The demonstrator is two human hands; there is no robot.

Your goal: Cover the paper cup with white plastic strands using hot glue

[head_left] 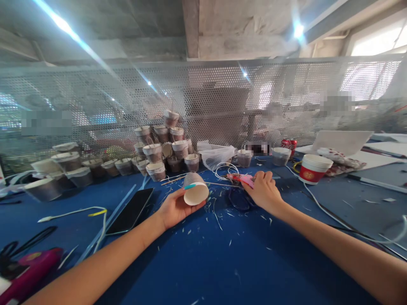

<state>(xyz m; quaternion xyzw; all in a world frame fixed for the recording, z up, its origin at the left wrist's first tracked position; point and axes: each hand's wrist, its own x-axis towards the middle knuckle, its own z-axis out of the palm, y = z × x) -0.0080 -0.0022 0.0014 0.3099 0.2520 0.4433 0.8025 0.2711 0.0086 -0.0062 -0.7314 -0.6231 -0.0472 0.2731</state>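
My left hand is closed around a small paper cup, tipped so its pale open mouth faces me. The cup's outer wall looks greyish-brown, and long turquoise nails show on that hand. To the right, my right hand has its fingers curled over a pink and red hand tool, whose exact kind I cannot make out. A thin pale strand runs between the cup and the tool. Just below the tool lies a dark blue looped object, partly in shadow. A coil of white cord sits behind.
Many brown cups with handles stand piled at the back left. A black phone and a magenta device lie left. On the right are red-and-white stacked cups, a red can and a white cable. Scraps dot the blue table.
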